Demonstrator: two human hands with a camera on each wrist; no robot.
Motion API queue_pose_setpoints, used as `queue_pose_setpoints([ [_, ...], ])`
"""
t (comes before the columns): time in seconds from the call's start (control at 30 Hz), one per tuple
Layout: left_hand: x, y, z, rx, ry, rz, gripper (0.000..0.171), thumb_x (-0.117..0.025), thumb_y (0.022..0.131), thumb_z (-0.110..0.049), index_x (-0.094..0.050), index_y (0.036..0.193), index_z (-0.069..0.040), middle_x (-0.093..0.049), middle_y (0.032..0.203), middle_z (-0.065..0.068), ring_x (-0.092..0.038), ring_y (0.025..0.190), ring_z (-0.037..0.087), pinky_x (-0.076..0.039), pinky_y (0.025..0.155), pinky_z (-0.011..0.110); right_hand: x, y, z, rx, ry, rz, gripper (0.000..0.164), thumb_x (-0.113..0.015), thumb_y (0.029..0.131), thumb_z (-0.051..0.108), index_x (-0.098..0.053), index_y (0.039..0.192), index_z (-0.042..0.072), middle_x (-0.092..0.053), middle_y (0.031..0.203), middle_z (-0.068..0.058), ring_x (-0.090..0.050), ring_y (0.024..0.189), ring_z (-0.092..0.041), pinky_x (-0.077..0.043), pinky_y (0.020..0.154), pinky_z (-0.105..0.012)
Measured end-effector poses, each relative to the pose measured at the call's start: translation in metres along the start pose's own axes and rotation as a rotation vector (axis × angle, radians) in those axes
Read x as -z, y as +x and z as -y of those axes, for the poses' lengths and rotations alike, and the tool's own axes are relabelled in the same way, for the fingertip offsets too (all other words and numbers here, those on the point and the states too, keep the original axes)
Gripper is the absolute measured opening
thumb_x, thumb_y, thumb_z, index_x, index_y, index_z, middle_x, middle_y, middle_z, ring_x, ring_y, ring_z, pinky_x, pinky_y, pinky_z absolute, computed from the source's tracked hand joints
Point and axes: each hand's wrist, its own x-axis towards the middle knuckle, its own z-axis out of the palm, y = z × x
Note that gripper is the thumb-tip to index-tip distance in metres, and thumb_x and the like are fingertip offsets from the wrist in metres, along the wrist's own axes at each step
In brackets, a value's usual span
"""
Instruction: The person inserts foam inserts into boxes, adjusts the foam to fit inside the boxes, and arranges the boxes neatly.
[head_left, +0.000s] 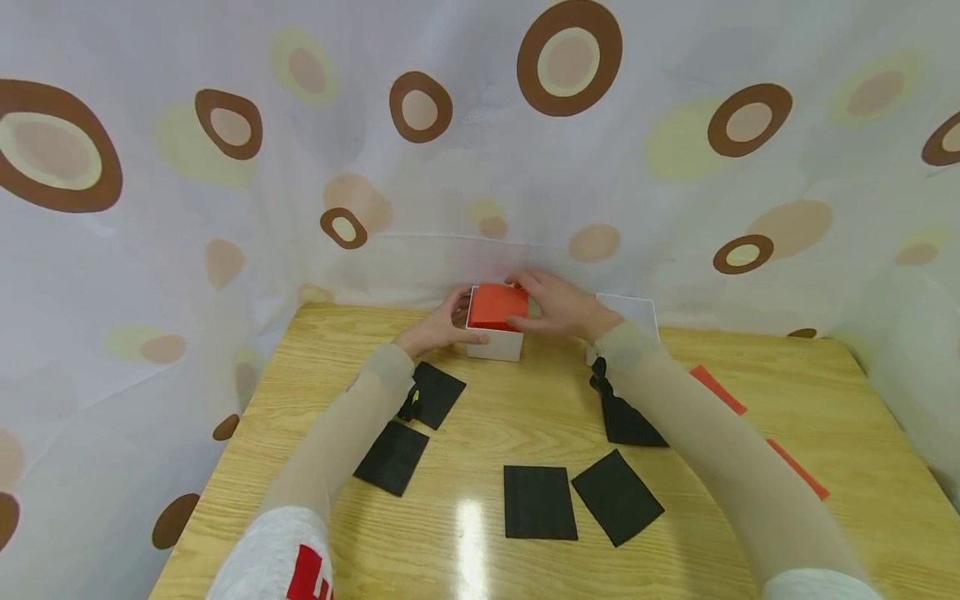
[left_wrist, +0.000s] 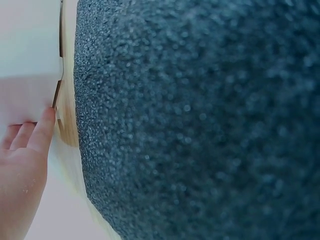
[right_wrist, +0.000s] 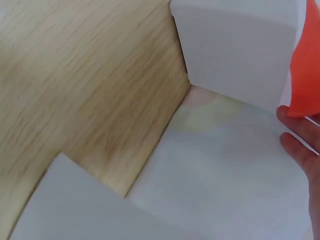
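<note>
A small open white box (head_left: 495,347) stands at the back of the table with red sheet material (head_left: 497,305) at its top. My left hand (head_left: 433,328) grips the box's left side, thumb across the front; in the left wrist view its fingers (left_wrist: 42,131) touch the white wall. My right hand (head_left: 558,305) is at the box's right, its thumb and fingers on the red material. The right wrist view shows right fingertips (right_wrist: 295,145) at the red edge (right_wrist: 305,80), beside the white box wall (right_wrist: 232,52). The box's inside is mostly hidden.
A second white box-like piece (head_left: 632,312) stands at the back, partly behind my right forearm. Several black squares (head_left: 540,502) lie across the table (head_left: 480,433). Two red pieces (head_left: 717,389) show beyond my right arm. A patterned curtain (head_left: 480,183) hangs directly behind.
</note>
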Motion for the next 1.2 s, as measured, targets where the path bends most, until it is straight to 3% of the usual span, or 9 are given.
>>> queue_pose_setpoints([
  [0.17,-0.002,0.003,0.003,-0.01,-0.01,0.008,0.106,-0.086,0.089,-0.022,-0.014,0.166,-0.024,-0.03,0.165,0.008,-0.03,0.154,0.028,-0.029,0.124,0.047,-0.005,0.0,-0.001,0.014,-0.035,-0.009,0.059,-0.072,0.097,0.042,-0.055,0.137,0.002,-0.059,0.13,-0.016,-0.058,0.119,-0.034,-0.047,0.108,-0.047],
  [0.53,-0.002,0.001,0.002,0.017,-0.001,-0.02,0.107,-0.086,0.088,-0.026,-0.014,0.166,-0.027,-0.028,0.167,0.006,-0.027,0.156,0.029,-0.028,0.124,0.048,-0.01,0.0,-0.002,0.14,-0.15,-0.067,0.05,-0.073,0.097,0.04,-0.065,0.129,0.003,-0.063,0.12,-0.015,-0.06,0.109,-0.033,-0.048,0.103,-0.047],
  [0.8,-0.003,-0.001,0.001,0.02,0.003,-0.018,0.107,-0.086,0.088,-0.026,-0.013,0.167,-0.026,-0.027,0.168,0.007,-0.026,0.156,0.029,-0.027,0.124,0.048,-0.013,-0.004,0.002,0.155,-0.17,-0.1,0.041,-0.069,0.099,0.038,-0.069,0.124,0.006,-0.064,0.114,-0.014,-0.058,0.107,-0.032,-0.046,0.102,-0.048],
  [1.2,-0.006,0.001,0.0,-0.015,0.038,-0.025,0.1,-0.082,0.092,-0.019,-0.015,0.166,-0.021,-0.029,0.166,0.008,-0.029,0.155,0.029,-0.029,0.124,0.047,-0.015,-0.01,0.006,0.154,-0.172,-0.08,0.044,-0.066,0.098,0.041,-0.071,0.124,0.007,-0.065,0.116,-0.014,-0.059,0.111,-0.034,-0.044,0.106,-0.051],
])
